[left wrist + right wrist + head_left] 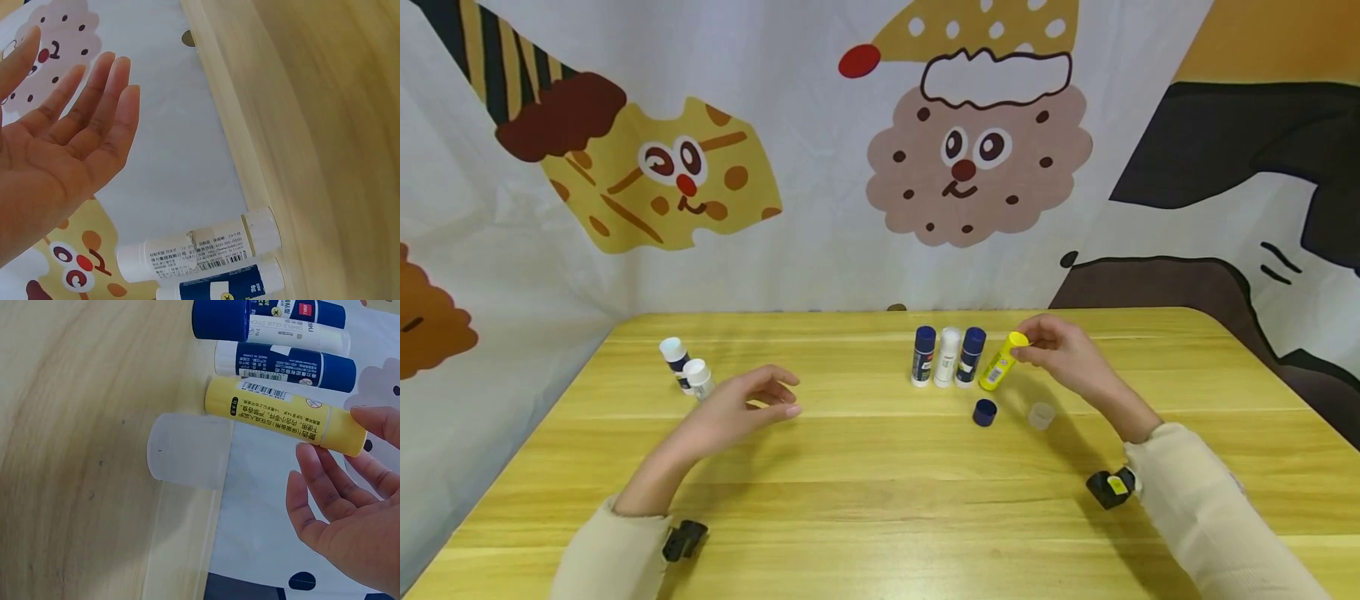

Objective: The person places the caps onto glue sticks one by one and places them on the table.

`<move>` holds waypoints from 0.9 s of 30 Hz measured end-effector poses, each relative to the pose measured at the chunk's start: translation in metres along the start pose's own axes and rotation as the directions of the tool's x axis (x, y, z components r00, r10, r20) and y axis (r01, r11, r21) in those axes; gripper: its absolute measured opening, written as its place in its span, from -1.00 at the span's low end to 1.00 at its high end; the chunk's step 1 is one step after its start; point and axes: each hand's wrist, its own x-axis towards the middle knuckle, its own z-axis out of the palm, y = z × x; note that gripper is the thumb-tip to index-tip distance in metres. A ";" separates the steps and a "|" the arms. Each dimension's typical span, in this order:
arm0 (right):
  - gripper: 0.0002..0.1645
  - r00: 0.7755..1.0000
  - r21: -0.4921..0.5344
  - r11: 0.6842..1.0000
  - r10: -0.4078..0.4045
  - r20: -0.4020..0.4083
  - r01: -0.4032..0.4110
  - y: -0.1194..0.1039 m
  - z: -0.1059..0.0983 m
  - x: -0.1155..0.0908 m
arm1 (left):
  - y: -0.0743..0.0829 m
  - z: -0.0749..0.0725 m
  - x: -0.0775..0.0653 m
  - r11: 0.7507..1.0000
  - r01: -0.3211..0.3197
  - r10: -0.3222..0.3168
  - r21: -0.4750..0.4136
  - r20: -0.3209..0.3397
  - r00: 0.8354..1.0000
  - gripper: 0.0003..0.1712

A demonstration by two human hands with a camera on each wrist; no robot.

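Note:
My right hand (1060, 354) pinches a yellow glue stick (1002, 363) by its capped top, tilting it to the right at the end of a row. In that row stand a dark blue glue stick (923, 357), a white glue stick (947, 357) and a second blue-capped glue stick (970, 358). My left hand (737, 412) hovers over the table with relaxed fingers and holds nothing. Close behind it stand a white glue stick (194, 247) and a blue-labelled glue stick with a white cap (676, 364).
A dark blue cap (984, 412) and a translucent cap (1041, 415) lie on the wooden table (865, 500) in front of the row. Behind the table's far edge hangs a cloth (820, 167) printed with cartoon figures.

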 end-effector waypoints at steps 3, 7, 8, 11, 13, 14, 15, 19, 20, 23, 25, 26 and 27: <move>-0.67 1.000 -0.008 1.000 0.001 0.000 -0.001 0.000 0.001 0.001 | -0.002 0.000 -0.001 1.000 -0.001 0.001 0.004 -0.003 1.000 -0.59; -0.67 1.000 -0.019 1.000 -0.004 -0.006 0.004 0.000 0.002 0.002 | -0.002 -0.002 -0.003 1.000 -0.016 0.016 -0.001 -0.005 1.000 -0.59; -0.67 1.000 -0.020 1.000 -0.006 -0.008 0.006 0.001 0.003 0.003 | -0.001 -0.002 -0.003 1.000 -0.020 0.020 -0.003 -0.006 1.000 -0.58; -0.68 1.000 -0.023 1.000 -0.013 -0.012 0.013 0.001 0.004 0.004 | -0.001 -0.004 -0.006 1.000 -0.024 0.024 -0.006 -0.007 1.000 -0.57; -0.68 1.000 -0.027 0.999 -0.018 -0.012 0.017 0.001 0.005 0.004 | -0.001 -0.005 -0.007 1.000 -0.017 0.017 -0.002 -0.006 1.000 -0.57; -0.68 1.000 -0.031 0.999 -0.019 -0.013 0.018 0.001 0.005 0.005 | -0.002 -0.005 -0.008 1.000 -0.012 0.012 -0.002 -0.005 1.000 -0.57; -0.68 1.000 -0.035 0.999 -0.019 -0.014 0.019 0.001 0.005 0.005 | -0.002 -0.006 -0.009 1.000 -0.007 0.007 -0.001 -0.002 1.000 -0.58; -0.66 1.000 -0.060 0.998 -0.021 -0.018 0.020 0.000 0.006 0.006 | -0.005 -0.007 -0.011 1.000 0.003 -0.003 0.010 0.000 1.000 -0.58; -0.66 1.000 -0.065 0.998 -0.021 -0.019 0.020 -0.001 0.006 0.007 | -0.006 -0.008 -0.011 1.000 0.000 0.000 0.009 0.000 1.000 -0.58; -0.67 0.999 -0.075 0.997 -0.022 -0.023 0.020 -0.001 0.008 0.008 | -0.007 -0.009 -0.012 1.000 -0.001 0.001 0.005 0.002 1.000 -0.57; -0.67 0.999 -0.079 0.997 -0.025 -0.024 0.023 0.000 0.009 0.009 | -0.008 -0.010 -0.013 1.000 0.001 -0.001 -0.004 0.007 1.000 -0.56; -0.67 0.999 -0.078 0.997 -0.027 -0.025 0.025 0.000 0.009 0.009 | -0.008 -0.010 -0.013 1.000 0.003 -0.003 -0.007 0.009 1.000 -0.56; -0.67 0.999 -0.078 0.997 -0.030 -0.025 0.028 0.000 0.010 0.009 | -0.008 -0.011 -0.013 1.000 0.005 -0.005 -0.009 0.011 1.000 -0.56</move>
